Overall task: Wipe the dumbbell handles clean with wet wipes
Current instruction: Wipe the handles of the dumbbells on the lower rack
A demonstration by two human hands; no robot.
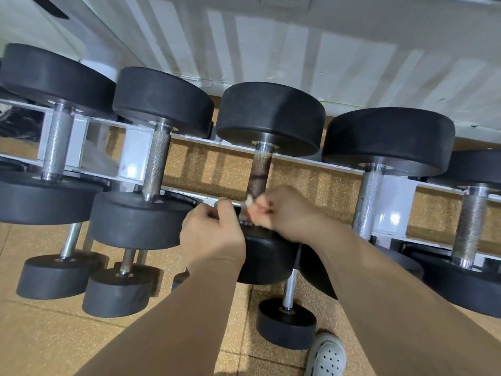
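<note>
Dumbbell handle (260, 169) under work: knurled steel, third from the left on the upper tier of the white rack (135, 161), darker over most of its length than the handles either side. Its dumbbell lies across the rack's two rails, one black head at the back edge, the other at the front edge.

Wet wipe (248, 200): small white scrap, touching the near end of this handle, just above the front head.

Right hand (284, 213): fingers (260, 210) curled narrow and pinching the wipe against the handle's near end.

Left hand (214, 234): just beside the right, resting over the front head; fingers (206, 213) curled inward, thumb raised toward the wipe. Cannot tell whether they hold any part of it.

Smaller dumbbells (116, 291) sit on the lower tier under the front edge. Floor (40, 335) is tan speckled tile. One perforated white shoe (328, 354) shows beneath the right forearm.
</note>
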